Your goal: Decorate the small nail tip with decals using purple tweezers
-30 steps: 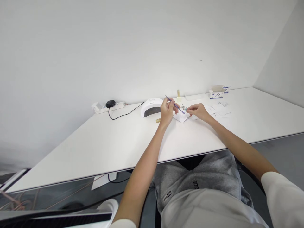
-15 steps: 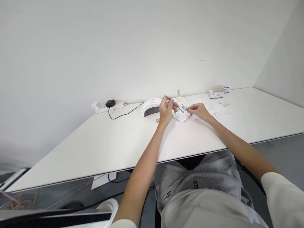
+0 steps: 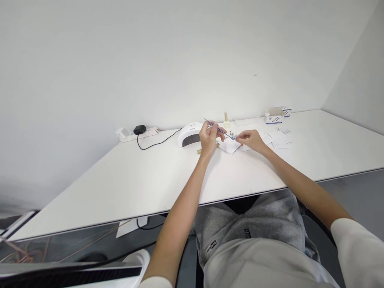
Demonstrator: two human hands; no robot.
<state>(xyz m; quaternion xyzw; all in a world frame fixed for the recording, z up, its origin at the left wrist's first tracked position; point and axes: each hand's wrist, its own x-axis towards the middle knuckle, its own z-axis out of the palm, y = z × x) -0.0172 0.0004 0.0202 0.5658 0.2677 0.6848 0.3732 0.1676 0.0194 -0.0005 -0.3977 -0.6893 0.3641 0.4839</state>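
Now the purple tool [image 3: 223, 131] sits nearer the teal piece [image 3: 235, 137]

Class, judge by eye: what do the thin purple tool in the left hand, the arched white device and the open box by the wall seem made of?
Thin purple tool: perhaps coated metal, given its slim, straight shaft; plastic is possible.
Arched white device: probably moulded plastic, smooth, judging by its evenly curved shell.
Open box: likely thin printed card; flat folded sides and a raised flap suggest it.
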